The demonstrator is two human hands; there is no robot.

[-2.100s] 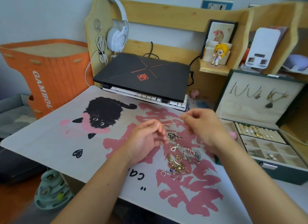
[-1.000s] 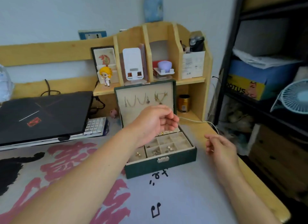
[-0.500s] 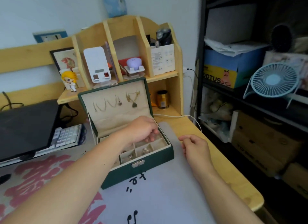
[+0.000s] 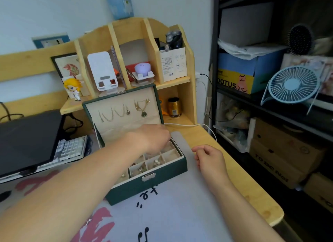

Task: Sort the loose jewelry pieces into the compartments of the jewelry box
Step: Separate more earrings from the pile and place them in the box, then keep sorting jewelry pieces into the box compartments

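The dark green jewelry box [image 4: 147,189] stands open on the desk mat, its lid [image 4: 115,132] upright with necklaces [image 4: 142,106] hanging inside. Small earrings and rings lie in the front compartments [image 4: 155,163]. My left hand [image 4: 151,139] reaches down into the rear compartments. Its fingertips are hidden behind the back of the hand, so anything they hold is out of sight. My right hand [image 4: 210,159] rests on the mat just right of the box, loosely curled and holding nothing.
A closed black laptop [image 4: 27,141] on a white keyboard [image 4: 70,150] sits to the left. Behind the box are a wooden desk shelf [image 4: 185,104] and a white cable [image 4: 194,125]. The desk edge [image 4: 252,187] runs to the right, with black shelving and a blue fan [image 4: 292,85] beyond.
My view swung right from the jewelry pile to the box. My left hand carried a thin gold piece over and dropped lower into the rear compartments. My right hand settled beside the box.
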